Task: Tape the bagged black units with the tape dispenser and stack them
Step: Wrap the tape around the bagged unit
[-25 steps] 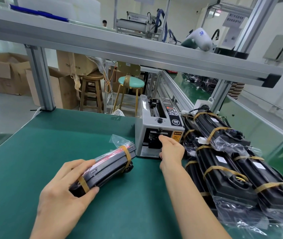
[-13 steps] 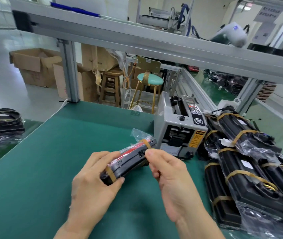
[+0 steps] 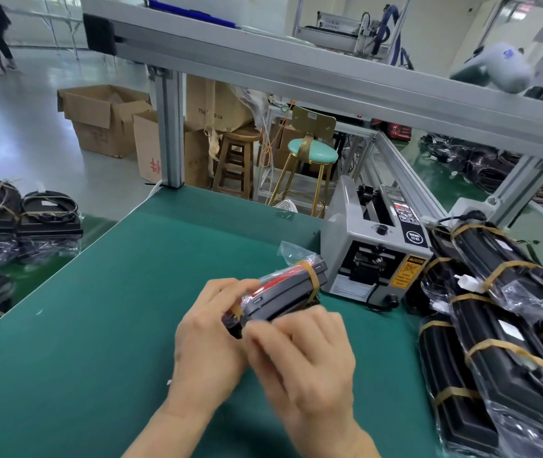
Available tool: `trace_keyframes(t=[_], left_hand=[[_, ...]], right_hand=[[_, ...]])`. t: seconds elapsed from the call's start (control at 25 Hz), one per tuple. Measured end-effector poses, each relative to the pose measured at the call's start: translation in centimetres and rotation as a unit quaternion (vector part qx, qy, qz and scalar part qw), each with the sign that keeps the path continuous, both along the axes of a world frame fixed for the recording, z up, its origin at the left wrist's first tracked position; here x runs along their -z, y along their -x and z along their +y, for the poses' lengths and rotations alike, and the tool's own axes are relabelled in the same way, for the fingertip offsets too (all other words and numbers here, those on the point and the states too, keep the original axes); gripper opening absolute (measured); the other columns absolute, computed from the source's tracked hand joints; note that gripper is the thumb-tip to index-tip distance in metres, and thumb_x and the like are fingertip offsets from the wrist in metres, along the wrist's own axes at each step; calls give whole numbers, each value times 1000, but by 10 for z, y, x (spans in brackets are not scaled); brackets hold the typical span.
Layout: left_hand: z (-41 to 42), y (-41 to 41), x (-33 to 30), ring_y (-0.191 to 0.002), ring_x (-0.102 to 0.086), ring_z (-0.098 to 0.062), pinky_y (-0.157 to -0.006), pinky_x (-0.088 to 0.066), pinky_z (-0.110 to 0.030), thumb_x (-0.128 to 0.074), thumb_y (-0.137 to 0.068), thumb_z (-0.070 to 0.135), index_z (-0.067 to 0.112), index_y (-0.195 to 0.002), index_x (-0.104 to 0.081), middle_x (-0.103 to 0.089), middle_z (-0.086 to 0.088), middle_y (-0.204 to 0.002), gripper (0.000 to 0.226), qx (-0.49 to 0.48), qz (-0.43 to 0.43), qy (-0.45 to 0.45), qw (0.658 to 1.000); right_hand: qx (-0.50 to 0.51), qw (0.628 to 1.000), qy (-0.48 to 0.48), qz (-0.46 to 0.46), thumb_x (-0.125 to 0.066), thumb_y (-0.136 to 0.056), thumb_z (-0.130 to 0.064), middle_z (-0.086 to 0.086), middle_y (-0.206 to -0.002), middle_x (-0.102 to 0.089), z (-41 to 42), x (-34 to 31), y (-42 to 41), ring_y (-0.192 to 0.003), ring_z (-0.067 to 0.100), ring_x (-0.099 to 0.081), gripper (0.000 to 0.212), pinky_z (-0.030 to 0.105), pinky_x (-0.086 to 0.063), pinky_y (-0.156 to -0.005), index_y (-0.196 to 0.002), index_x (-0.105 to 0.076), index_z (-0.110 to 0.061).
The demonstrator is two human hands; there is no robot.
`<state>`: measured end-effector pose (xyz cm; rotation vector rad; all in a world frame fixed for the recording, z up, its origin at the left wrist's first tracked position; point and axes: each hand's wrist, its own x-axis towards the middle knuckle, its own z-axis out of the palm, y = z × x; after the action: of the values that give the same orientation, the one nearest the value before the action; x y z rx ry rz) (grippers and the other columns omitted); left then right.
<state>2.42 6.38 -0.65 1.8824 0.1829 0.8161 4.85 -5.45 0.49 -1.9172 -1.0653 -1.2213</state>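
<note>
A bagged black unit [image 3: 283, 292] with a red part and brown tape bands is held just above the green table [image 3: 104, 325]. My left hand [image 3: 207, 342] grips its near end from the left. My right hand [image 3: 303, 355] has its curled fingers on the unit's near edge, blurred; what they pinch is unclear. The grey tape dispenser [image 3: 369, 252] stands just behind and right of the unit. A pile of taped bagged units [image 3: 501, 312] lies at the right.
More bagged black units [image 3: 15, 223] sit on a lower surface at the left. An aluminium frame post [image 3: 171, 127] rises at the table's far edge, with a crossbeam [image 3: 296, 71] overhead. Stools and cardboard boxes stand beyond the table.
My right hand left the dispenser's mouth and came to the unit, then slid down to its near edge. The left hand lifted the unit a little; the view swung left.
</note>
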Motion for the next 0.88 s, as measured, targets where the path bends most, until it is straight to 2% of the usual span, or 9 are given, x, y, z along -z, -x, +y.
trace_keyframes(t=[0.16, 0.24, 0.32, 0.4, 0.48, 0.56, 0.68, 0.8, 0.88], left_hand=[[7, -1, 3, -93, -60, -3, -80, -43, -9, -83, -60, 1, 43, -97, -63, -61, 20, -100, 59, 20, 17, -5, 1000], [9, -2, 3, -94, -59, -2, -81, -41, -7, -85, -58, 0, 45, -98, -62, -60, 20, -101, 64, 17, 26, -14, 999], [9, -2, 1, -94, -58, 0, -81, -40, -6, -85, -58, 2, 46, -98, -62, -60, 20, -101, 63, 16, 27, -17, 999], [7, -1, 0, -93, -59, 0, -80, -40, -6, -84, -56, 5, 48, -95, -62, -60, 21, -101, 62, 15, 22, -3, 1000], [5, 0, -1, -92, -60, -1, -79, -42, -7, -79, -57, 1, 51, -93, -61, -60, 22, -101, 65, 17, 17, 12, 1000], [5, 0, 0, -92, -60, 0, -79, -43, -9, -77, -57, -7, 51, -92, -61, -60, 23, -102, 69, 18, 23, 17, 999], [5, 0, -2, -91, -60, 1, -78, -44, -9, -82, -55, 4, 50, -92, -61, -61, 22, -100, 63, 17, 23, 9, 1000], [5, -1, -2, -93, -60, 0, -78, -43, -8, -80, -58, 5, 49, -94, -61, -62, 19, -99, 60, 5, 15, -10, 1000], [5, -1, -1, -94, -60, -3, -79, -44, -10, -82, -59, 9, 46, -96, -62, -62, 18, -100, 56, 5, 13, -15, 1000]], right_hand=[[-12, 998, 56, -35, -72, -80, -12, 1, -60, -54, -3, 7, 7, -54, 21, -42, 12, 27, -31, -54, -68, -72, -13], [-39, 995, 96, -9, -67, -86, -20, 0, -65, -57, -8, 11, 8, -57, 20, -48, 15, 28, -37, -55, -74, -75, -15], [-83, 990, 100, 62, -59, -93, -31, -3, -74, -61, -13, 11, 10, -67, 16, -53, 23, 29, -41, -62, -85, -76, -19], [-110, 974, 44, 192, -60, -91, -35, -10, -83, -59, -18, 5, 8, -79, 7, -53, 14, 29, -43, -70, -93, -71, -28], [-117, 937, 1, 330, -65, -85, -38, -14, -85, -57, -19, -3, 6, -85, 7, -56, 14, 34, -47, -76, -96, -70, -32], [-141, 896, 12, 420, -69, -80, -37, -12, -83, -59, -15, -8, 5, -83, 13, -59, 15, 37, -48, -79, -94, -71, -34], [-195, 855, -38, 479, -74, -72, -34, -12, -77, -61, -14, -15, 6, -73, 8, -56, 13, 20, -46, -74, -84, -75, -30], [-235, 734, -159, 617, -86, -60, -30, -6, -64, -53, -17, -18, 3, -65, 10, -44, 21, 17, -40, -65, -72, -74, -19], [-213, 708, -179, 649, -88, -63, -19, -4, -59, -50, -15, -21, 3, -64, 12, -40, 16, 17, -38, -62, -65, -72, -15]])
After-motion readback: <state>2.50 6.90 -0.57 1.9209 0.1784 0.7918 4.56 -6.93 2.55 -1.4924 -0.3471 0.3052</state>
